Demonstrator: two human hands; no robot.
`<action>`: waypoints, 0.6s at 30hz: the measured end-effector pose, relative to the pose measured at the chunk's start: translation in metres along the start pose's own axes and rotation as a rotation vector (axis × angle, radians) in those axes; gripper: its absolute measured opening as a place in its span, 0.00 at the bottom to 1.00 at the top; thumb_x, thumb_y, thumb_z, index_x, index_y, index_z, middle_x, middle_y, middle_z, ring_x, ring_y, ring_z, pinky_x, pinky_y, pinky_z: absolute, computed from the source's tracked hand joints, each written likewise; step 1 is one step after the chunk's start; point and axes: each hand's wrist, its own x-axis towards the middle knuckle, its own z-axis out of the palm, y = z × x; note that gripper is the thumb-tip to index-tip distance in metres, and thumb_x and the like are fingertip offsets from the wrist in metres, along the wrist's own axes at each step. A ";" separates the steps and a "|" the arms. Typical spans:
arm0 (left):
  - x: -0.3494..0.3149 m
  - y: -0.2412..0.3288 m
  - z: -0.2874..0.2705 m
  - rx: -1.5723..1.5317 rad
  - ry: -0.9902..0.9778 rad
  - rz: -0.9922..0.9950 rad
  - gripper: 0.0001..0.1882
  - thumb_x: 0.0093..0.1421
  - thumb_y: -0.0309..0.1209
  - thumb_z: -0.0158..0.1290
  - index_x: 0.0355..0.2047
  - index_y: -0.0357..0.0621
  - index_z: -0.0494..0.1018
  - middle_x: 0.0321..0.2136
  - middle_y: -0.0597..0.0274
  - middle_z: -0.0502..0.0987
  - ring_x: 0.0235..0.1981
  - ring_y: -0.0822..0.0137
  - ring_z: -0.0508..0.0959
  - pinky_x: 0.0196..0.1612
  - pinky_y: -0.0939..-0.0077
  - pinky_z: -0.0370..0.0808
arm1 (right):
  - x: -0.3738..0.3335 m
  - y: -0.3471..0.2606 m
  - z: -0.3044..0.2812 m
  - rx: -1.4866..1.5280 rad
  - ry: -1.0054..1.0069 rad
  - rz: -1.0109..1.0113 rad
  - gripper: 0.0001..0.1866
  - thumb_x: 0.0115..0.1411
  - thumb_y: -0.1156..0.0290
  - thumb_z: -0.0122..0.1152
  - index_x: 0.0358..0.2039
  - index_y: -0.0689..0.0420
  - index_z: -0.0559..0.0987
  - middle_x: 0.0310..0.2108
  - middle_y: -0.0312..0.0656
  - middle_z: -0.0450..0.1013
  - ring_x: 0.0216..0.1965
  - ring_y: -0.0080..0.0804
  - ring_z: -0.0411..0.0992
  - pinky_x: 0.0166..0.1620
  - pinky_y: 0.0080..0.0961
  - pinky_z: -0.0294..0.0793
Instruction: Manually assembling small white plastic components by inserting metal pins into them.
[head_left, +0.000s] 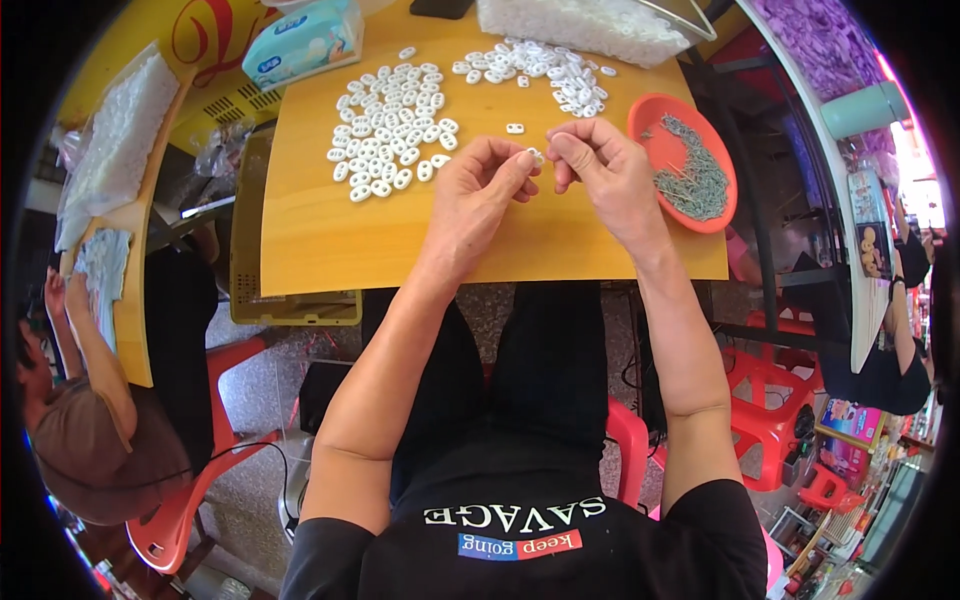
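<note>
Over the wooden table (330, 250), my left hand (475, 185) pinches a small white plastic piece (535, 156) between thumb and forefinger; the fingers cover most of it. Close beside it, my right hand (607, 170) is closed in a pinch, and whatever its fingertips hold is too small to make out. Just beyond the hands lies a single white two-holed piece (515, 128). Many oval white two-holed pieces (385, 125) are spread out to the left. To the right, an orange-red plate (645, 112) carries a heap of small grey metal screws or pins (700, 178).
A loose pile of white pieces (545, 62) lies at the back, before a clear bag of white parts (590, 30). A blue tissue pack (305, 42) stands at the far left corner. Another person (100, 430) works at a side table; red plastic chairs (765, 400) stand right.
</note>
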 end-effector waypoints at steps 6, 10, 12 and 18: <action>-0.001 0.000 -0.001 0.014 0.007 -0.012 0.09 0.65 0.31 0.53 0.37 0.36 0.73 0.31 0.61 0.77 0.31 0.73 0.76 0.37 0.79 0.73 | 0.005 0.015 0.004 0.209 0.014 0.068 0.11 0.65 0.70 0.57 0.41 0.65 0.76 0.30 0.36 0.73 0.27 0.17 0.69 0.31 0.16 0.71; 0.003 -0.003 -0.003 -0.073 0.045 0.009 0.09 0.65 0.31 0.53 0.37 0.37 0.73 0.31 0.61 0.77 0.31 0.73 0.76 0.37 0.79 0.73 | 0.009 0.016 -0.001 0.009 0.122 -0.015 0.09 0.64 0.72 0.57 0.40 0.63 0.78 0.28 0.34 0.74 0.25 0.16 0.69 0.29 0.16 0.72; 0.003 -0.005 -0.004 -0.104 0.048 0.022 0.08 0.65 0.31 0.53 0.37 0.37 0.73 0.31 0.61 0.77 0.31 0.73 0.76 0.37 0.80 0.73 | 0.004 0.007 -0.009 -0.156 0.133 0.008 0.08 0.63 0.73 0.58 0.39 0.63 0.78 0.28 0.34 0.74 0.25 0.17 0.70 0.30 0.16 0.72; 0.002 -0.004 -0.006 -0.142 0.060 0.032 0.09 0.64 0.31 0.54 0.36 0.36 0.72 0.29 0.61 0.76 0.29 0.73 0.76 0.35 0.80 0.74 | -0.019 -0.028 -0.052 -0.610 0.069 -0.070 0.07 0.60 0.74 0.60 0.36 0.63 0.79 0.26 0.38 0.73 0.26 0.22 0.72 0.31 0.21 0.71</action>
